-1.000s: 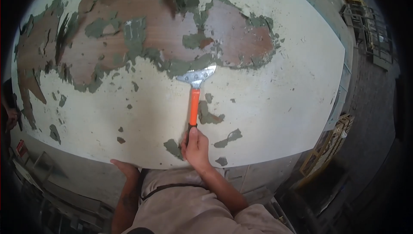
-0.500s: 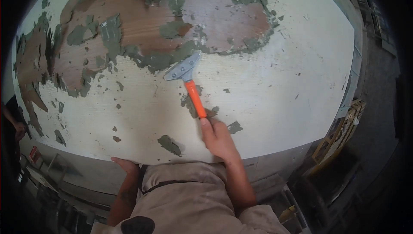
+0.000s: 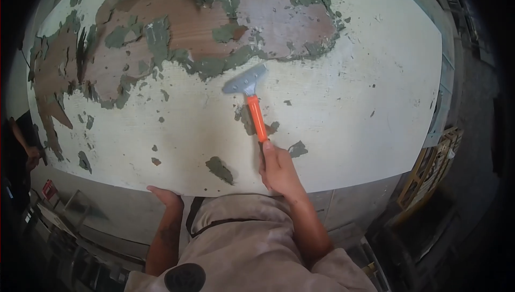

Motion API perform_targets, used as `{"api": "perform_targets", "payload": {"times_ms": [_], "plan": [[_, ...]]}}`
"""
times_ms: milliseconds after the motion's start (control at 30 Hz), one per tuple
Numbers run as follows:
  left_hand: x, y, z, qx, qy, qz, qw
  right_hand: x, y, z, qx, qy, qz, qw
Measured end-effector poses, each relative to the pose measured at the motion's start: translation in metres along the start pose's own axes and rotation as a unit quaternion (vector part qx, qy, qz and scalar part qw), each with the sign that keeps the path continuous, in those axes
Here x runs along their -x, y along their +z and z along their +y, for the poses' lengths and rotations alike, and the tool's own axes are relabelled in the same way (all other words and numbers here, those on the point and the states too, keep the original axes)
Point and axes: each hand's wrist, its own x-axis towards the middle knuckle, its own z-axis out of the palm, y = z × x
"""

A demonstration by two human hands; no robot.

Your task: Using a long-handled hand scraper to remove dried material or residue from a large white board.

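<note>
My right hand [image 3: 281, 173] is closed around the handle of a scraper [image 3: 257, 117] with an orange grip and a wide grey metal head. The scraper head is over the pale board [image 3: 348, 131], just below the ragged grey-green rim of a stripped patch; I cannot tell whether its blade touches. Brown wood grain [image 3: 198, 29] shows inside the patch, with torn grey-green remnants around it. My left hand [image 3: 167, 196] is at the board's near edge, one digit stretched out along it; its other fingers are hidden.
Loose grey-green flakes [image 3: 219, 170] lie scattered over the board. At the far left another person's hand [image 3: 33, 155] shows beside the board. A yellowish wooden frame [image 3: 429, 168] stands off the right side, and metal racks [image 3: 53, 217] are at lower left.
The scraper and my right hand have shifted slightly right in the picture, and so have the board and my left hand. The scraper head has come away from the patch's lower rim.
</note>
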Motion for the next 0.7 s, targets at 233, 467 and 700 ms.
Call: {"api": "perform_targets", "payload": {"times_ms": [233, 467, 700], "plan": [[-0.045, 0.104, -0.064, -0.373, 0.009, 0.434, 0.82, -0.005, -0.001, -0.013, -0.017, 0.042, 0.043, 0.998], [-0.049, 0.117, -0.071, -0.343, -0.009, 0.411, 0.845, -0.017, 0.001, -0.004, -0.031, 0.083, 0.034, 0.995], [-0.015, 0.02, -0.009, 0.003, -0.07, -0.058, 0.996, -0.014, 0.001, -0.007, -0.067, 0.022, -0.03, 0.997]]}}
